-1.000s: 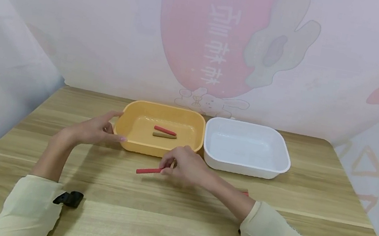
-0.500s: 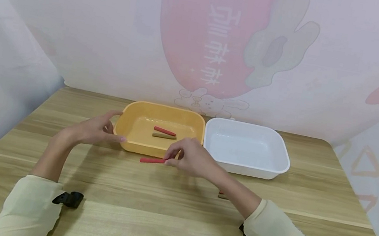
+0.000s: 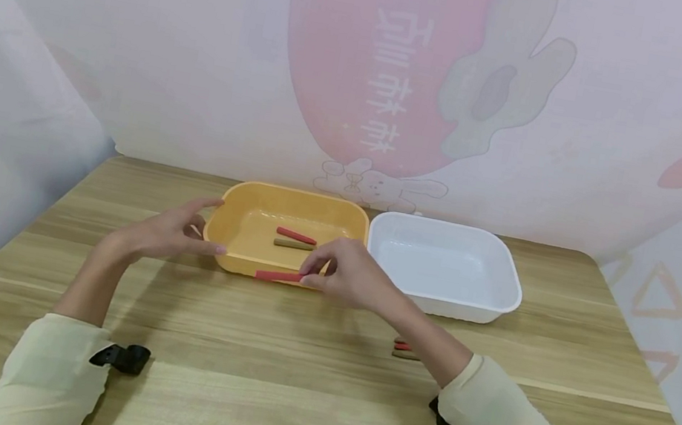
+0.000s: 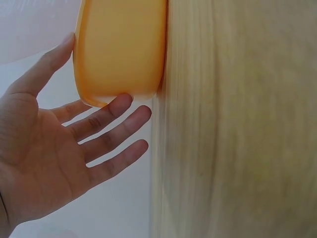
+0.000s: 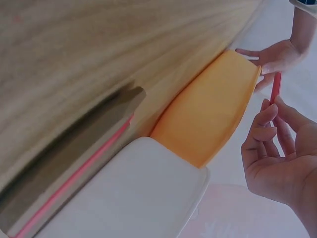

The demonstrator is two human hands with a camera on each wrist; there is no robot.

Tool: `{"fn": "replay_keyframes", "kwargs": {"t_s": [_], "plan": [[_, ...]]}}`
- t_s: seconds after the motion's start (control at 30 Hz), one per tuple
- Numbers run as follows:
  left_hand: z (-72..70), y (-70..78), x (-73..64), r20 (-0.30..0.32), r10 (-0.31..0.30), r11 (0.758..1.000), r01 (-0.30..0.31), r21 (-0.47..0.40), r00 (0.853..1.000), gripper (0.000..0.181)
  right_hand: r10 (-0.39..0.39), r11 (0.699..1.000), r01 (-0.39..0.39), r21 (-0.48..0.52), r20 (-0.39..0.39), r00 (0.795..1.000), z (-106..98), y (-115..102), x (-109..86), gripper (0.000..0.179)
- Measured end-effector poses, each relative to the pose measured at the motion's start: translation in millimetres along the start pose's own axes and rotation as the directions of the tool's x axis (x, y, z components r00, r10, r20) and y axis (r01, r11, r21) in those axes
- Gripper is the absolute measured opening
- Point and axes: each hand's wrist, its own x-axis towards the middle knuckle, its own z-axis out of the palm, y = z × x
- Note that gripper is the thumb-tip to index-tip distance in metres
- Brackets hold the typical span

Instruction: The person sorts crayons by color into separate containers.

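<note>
From where I stand, a red stick (image 3: 278, 276) is up off the desk (image 3: 200, 407), pinched near one end between thumb and fingers of the right hand (image 3: 352, 275), its free end pointing left across the front wall of the yellow tray (image 3: 237, 265); I can't tell whether it touches. It looks light and stiff, straight as a crayon, perhaps brittle enough to snap if squeezed hard off-centre. The surface seems dull rather than slick, so a gentle pinch should serve, nearer the middle for better balance. The left hand (image 3: 164, 232) has its fingers spread loosely against the tray's left end, thumb at the rim, touching rather than clenching. That tray, likely thin, light plastic, could slide if knocked. As for writing, no brand or label shows on the stick, the yellow tray or the white tray (image 3: 434, 305). Only the backdrop (image 3: 205, 54) has a column of pale characters (image 3: 394, 56), which I can't read with confidence.
</note>
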Motion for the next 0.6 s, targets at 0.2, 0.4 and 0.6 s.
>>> {"fn": "replay_keyframes", "kwargs": {"t_s": [0.2,0.4,0.6], "plan": [[-0.1,1.7,-1.9,0.008,-0.014,1.000,0.013,0.020,1.000,0.093,0.057,0.995,-0.056,0.080,-0.019,0.998,-7,4,5.8,0.004],[0.7,1.9,-2.6,0.018,-0.014,1.000,0.013,0.016,1.000,0.093,0.073,0.992,-0.068,0.106,-0.045,0.996,-13,10,16.3,0.004],[0.9,2.3,-4.0,0.026,-0.023,1.000,0.023,0.011,0.999,0.093,0.088,0.993,-0.082,0.083,-0.066,0.994,-17,17,27.9,0.004]]}}
